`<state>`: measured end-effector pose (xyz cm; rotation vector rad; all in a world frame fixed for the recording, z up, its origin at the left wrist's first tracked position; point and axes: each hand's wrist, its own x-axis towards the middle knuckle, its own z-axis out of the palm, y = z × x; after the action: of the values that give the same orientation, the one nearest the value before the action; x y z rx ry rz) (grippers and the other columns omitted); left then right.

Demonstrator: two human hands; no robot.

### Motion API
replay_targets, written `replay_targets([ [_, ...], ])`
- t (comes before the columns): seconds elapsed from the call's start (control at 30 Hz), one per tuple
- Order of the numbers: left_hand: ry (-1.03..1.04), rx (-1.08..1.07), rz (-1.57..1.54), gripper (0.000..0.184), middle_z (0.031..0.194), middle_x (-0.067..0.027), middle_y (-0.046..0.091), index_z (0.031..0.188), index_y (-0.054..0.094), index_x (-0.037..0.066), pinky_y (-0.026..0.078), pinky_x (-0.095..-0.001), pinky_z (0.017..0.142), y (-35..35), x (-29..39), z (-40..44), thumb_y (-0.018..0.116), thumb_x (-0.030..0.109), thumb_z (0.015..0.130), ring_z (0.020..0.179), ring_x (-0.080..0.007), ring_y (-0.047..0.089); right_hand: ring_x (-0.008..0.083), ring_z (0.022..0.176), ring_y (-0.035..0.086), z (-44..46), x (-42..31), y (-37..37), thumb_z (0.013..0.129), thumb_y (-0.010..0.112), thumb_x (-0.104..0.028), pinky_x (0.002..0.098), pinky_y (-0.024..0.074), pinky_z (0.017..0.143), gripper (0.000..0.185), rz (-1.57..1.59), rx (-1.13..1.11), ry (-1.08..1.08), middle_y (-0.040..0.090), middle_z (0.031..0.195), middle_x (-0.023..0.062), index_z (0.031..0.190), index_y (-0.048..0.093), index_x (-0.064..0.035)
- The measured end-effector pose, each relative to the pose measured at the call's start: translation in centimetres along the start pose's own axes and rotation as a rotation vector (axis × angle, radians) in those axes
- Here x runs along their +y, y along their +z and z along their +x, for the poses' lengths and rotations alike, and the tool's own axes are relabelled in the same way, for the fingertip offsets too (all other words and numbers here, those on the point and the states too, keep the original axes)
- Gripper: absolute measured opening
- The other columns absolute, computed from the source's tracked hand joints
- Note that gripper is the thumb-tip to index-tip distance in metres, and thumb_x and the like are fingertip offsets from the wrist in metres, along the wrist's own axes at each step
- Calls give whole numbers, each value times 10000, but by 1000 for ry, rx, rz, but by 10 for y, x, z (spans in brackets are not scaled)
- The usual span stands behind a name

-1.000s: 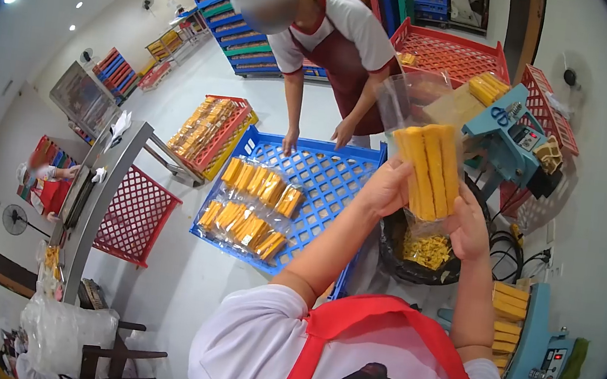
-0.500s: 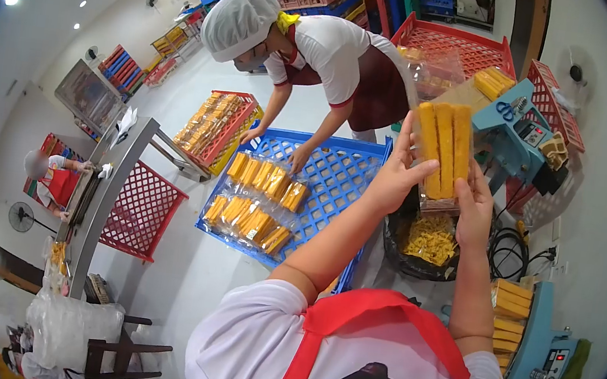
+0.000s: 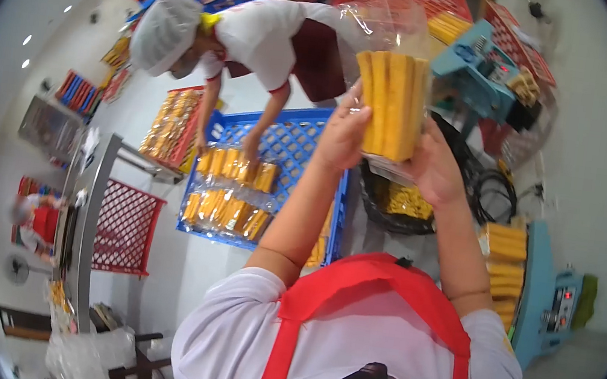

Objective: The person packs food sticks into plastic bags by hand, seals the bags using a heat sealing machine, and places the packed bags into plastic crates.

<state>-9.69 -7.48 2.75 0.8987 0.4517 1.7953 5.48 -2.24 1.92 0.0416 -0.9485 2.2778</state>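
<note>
Both hands [image 3: 250,147] of the co-worker in a white cap and dark red apron [image 3: 261,37] have moved leftward since half a second ago, and now they are at the rear row of yellow-stick packs [image 3: 229,165]. These packs lie in a blue plastic lattice crate [image 3: 301,144] in a white room with a pale floor [image 3: 174,287]. A grey metal worktop [image 3: 90,239] runs along the left, and a red lattice crate [image 3: 123,236] stands beside it. Light-blue machines [image 3: 544,295] are on the right. Above a black-lined bin [image 3: 382,218] of yellow scraps [image 3: 408,201], the wearer holds up a clear plastic bag of long yellow sticks [image 3: 389,105], nearly upright. Both forearms stretch forward. The left hand [image 3: 345,130] grips its left side, thumb in front; the right hand [image 3: 435,166] grips its lower right side.
</note>
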Motion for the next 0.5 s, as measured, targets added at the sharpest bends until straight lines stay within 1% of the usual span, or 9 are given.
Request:
replay_targets([
  [0.03,13,-66,61,493,1257,-89,381,1286,284,55,321,-330,942,6,1,1,454,56,824,1140,-203,394,151,1010,501,-2,-3,-7,833,485,-151,322,448,804,515,31,-30,27,471,1157,47,1290,266,-64],
  [0.07,-2,-34,127,481,1264,-91,375,1279,295,36,302,-327,949,9,-2,2,457,64,826,1144,-194,388,151,1010,501,-5,-6,-8,833,485,-151,322,448,804,515,19,3,13,471,1157,47,1290,266,-64],
  [0.13,-17,-20,403,500,1244,-89,389,1289,268,26,290,-318,946,8,-5,7,456,97,832,1133,-190,388,143,1019,494,-6,-9,-5,821,473,-50,290,426,832,513,-149,104,-136,471,1156,54,1292,272,-55],
  [0.17,-28,-29,386,500,1244,-89,389,1289,268,26,290,-318,946,10,-6,9,456,97,832,1133,-190,388,145,1058,463,-6,-11,-10,817,457,4,281,399,861,508,-228,117,-161,438,1197,66,1290,275,-31],
  [0.27,60,-66,508,680,1210,-100,397,1319,166,28,300,-314,928,24,-8,12,556,143,773,1104,-201,403,144,1105,416,1,-8,-19,822,453,6,269,357,897,489,-535,113,-341,413,1225,78,1280,284,-4],
  [0.33,216,-18,822,893,1177,-108,399,1323,63,30,316,-323,913,33,-13,7,665,153,674,1076,-214,420,147,1137,378,-4,-6,-20,831,442,7,266,311,932,475,-529,96,-344,383,1252,86,1278,281,10],
  [0.37,174,-23,837,1022,1171,-120,393,1315,6,42,345,-339,893,36,-11,12,724,119,592,1076,-220,423,147,1141,373,-7,-4,-27,836,447,-12,270,298,941,474,-486,80,-288,375,1259,86,1279,281,8],
  [0.47,53,61,747,1044,1188,-122,374,1314,-24,69,361,-345,887,27,-13,4,720,83,583,1080,-228,423,157,1130,388,-5,1,-41,864,438,-105,297,310,938,451,-395,49,-271,365,1266,77,1276,287,-4],
  [0.5,3,79,714,1066,1197,-124,363,1314,-47,84,366,-349,887,26,-12,0,722,68,576,1083,-233,423,165,1122,399,-4,-3,-38,871,432,-154,299,319,931,456,-190,140,-197,378,1255,75,1275,283,-6],
])
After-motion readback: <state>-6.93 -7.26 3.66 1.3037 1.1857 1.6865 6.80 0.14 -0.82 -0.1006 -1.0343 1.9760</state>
